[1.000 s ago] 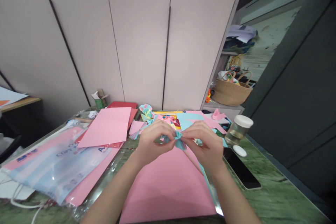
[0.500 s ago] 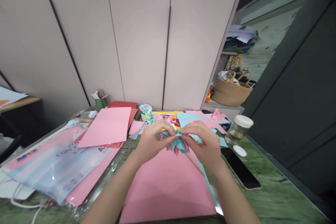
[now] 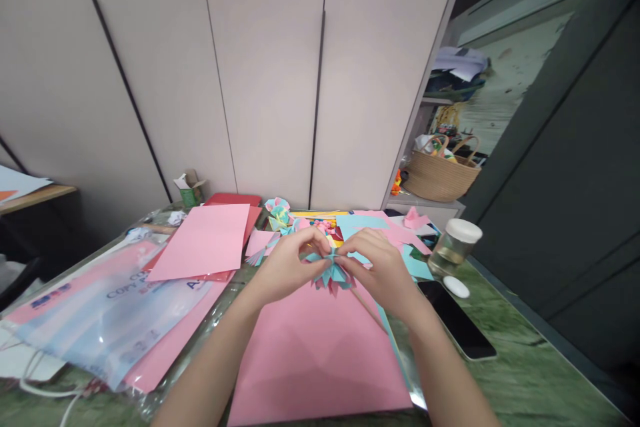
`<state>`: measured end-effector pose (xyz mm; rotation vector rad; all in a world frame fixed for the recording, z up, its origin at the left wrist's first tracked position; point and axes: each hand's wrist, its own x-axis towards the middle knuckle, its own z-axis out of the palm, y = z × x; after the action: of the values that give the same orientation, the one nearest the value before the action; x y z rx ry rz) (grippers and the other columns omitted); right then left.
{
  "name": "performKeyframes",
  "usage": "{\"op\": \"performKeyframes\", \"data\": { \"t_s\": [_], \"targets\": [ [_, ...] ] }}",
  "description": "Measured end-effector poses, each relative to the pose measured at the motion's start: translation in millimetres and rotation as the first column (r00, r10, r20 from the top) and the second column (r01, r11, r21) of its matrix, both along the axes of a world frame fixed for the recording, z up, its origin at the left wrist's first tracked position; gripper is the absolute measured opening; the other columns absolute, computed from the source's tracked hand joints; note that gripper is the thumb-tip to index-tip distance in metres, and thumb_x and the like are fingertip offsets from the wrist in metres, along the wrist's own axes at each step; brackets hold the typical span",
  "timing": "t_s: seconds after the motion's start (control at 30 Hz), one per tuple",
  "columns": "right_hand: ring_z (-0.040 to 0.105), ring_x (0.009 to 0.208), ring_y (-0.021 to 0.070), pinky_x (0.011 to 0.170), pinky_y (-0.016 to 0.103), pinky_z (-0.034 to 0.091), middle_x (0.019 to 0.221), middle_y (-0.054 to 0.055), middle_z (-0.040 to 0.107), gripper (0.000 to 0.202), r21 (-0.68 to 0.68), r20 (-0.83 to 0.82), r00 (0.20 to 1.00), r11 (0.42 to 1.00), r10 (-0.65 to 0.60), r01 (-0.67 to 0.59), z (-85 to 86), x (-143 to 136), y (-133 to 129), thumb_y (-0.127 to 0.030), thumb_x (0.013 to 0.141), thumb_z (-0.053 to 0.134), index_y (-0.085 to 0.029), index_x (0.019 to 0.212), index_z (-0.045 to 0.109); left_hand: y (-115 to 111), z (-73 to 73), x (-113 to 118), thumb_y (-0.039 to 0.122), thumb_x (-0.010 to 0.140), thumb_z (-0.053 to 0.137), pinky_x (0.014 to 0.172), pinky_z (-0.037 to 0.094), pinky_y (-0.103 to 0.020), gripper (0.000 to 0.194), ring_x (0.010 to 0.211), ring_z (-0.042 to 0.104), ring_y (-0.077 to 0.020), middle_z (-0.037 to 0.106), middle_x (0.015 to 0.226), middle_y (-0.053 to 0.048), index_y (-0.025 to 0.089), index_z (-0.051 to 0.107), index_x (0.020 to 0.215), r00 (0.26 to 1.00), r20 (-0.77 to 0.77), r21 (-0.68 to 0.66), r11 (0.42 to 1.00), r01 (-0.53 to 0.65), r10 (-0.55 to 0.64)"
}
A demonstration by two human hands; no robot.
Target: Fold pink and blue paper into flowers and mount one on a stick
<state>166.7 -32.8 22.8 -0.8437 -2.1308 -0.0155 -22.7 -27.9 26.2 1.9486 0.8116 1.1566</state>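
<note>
Between my hands is a folded paper flower point(image 3: 334, 275), with blue inner petals and pink outer ones. My left hand point(image 3: 293, 265) pinches its blue part from the left, thumb and forefinger closed. From the right, my right hand point(image 3: 383, 267) pinches the same blue part near its top, fingertips close to those of the left. The flower is held above a large pink sheet of paper point(image 3: 320, 360). A thin stick point(image 3: 370, 311) lies across that sheet, below the right hand. Parts of the flower are hidden behind my fingers.
Pink sheets point(image 3: 205, 243) and a plastic paper bag point(image 3: 110, 307) lie at left. Behind my hands are finished paper flowers point(image 3: 280, 213) and blue paper point(image 3: 363, 223). At right are a phone point(image 3: 457, 320), a white lid point(image 3: 456, 287) and a lidded jar point(image 3: 455, 250).
Both hands and the paper flower have shifted slightly left. The flower has turned a little, and the right fingers have moved along its blue part.
</note>
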Motion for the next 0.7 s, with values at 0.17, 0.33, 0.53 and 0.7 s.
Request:
{"op": "performKeyframes", "data": {
  "t_s": [0.17, 0.33, 0.53, 0.7],
  "targets": [
    [0.056, 0.075, 0.0147, 0.075, 0.032, 0.037, 0.074, -0.001, 0.064, 0.004, 0.062, 0.036, 0.999, 0.998, -0.034, 0.032, -3.4, -1.0, 2.2, -0.023, 0.085, 0.058, -0.022, 0.082, 0.06, 0.9, -3.7, 0.3, 0.008, 0.073, 0.057, 0.061, 0.05, -0.022, 0.011, 0.071, 0.06, -0.0115, 0.06, 0.073, 0.002, 0.018, 0.056, 0.076, 0.996, -0.032, 0.075, 0.994, -0.085, 0.088],
    [0.055, 0.076, 0.0151, 0.074, 0.031, 0.037, 0.075, -0.001, 0.064, 0.007, 0.144, 0.062, 0.998, 0.989, -0.029, 0.02, -1.4, 2.2, 2.3, -0.017, 0.084, 0.057, -0.023, 0.081, 0.059, -1.0, -5.7, 2.6, 0.003, 0.07, 0.055, 0.051, 0.046, -0.019, 0.016, 0.06, 0.057, -0.0101, 0.061, 0.068, 0.003, 0.019, 0.057, 0.075, 0.986, -0.051, 0.222, 0.964, -0.146, 0.161],
    [0.056, 0.077, 0.0148, 0.073, 0.032, 0.039, 0.079, 0.001, 0.065, 0.013, 0.255, 0.084, 0.996, 0.967, -0.033, 0.011, 0.4, 5.6, 2.5, -0.013, 0.086, 0.05, -0.023, 0.082, 0.058, -2.4, -3.2, 2.2, 0.002, 0.074, 0.056, 0.064, 0.047, -0.023, 0.017, 0.068, 0.06, -0.0117, 0.064, 0.071, 0.001, 0.019, 0.058, 0.071, 0.976, -0.067, 0.493, 0.857, -0.149, 0.208],
    [0.055, 0.073, 0.0135, 0.071, 0.031, 0.039, 0.075, 0.0, 0.065, 0.014, 0.436, 0.096, 0.995, 0.9, -0.028, -0.016, -1.6, 5.1, 3.7, -0.008, 0.084, 0.051, -0.021, 0.086, 0.057, 1.3, -4.9, -5.3, 0.002, 0.08, 0.052, 0.071, 0.05, -0.024, 0.02, 0.074, 0.065, -0.0125, 0.068, 0.073, 0.0, 0.019, 0.059, 0.075, 0.978, -0.064, 0.727, 0.681, -0.091, 0.199]
  ]
}}
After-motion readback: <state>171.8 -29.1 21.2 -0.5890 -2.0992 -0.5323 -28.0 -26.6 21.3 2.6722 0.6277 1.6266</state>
